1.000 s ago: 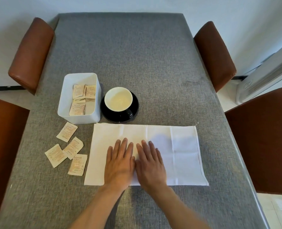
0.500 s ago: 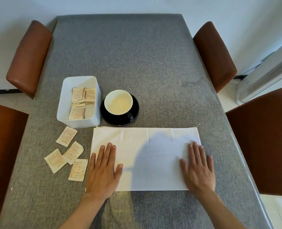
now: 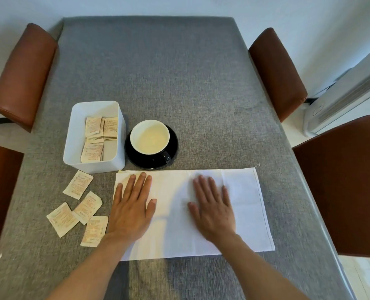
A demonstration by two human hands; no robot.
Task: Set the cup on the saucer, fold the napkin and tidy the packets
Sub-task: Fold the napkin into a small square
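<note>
Napkin (image 3: 240,204) work is only partly done, we judge: the white cloth lies as a wide strip on the grey worktop (image 3: 158,72) just in front of the saucer (image 3: 173,146), with our left hand (image 3: 131,210) and right hand (image 3: 213,210) both pressed flat on it, fingers straight, gripping nothing. We count the cup (image 3: 150,137) as done, since it sits on the saucer. Packets are half tidied, some in the white box (image 3: 71,135) and four loose packets (image 3: 80,207) left of the napkin.
</note>
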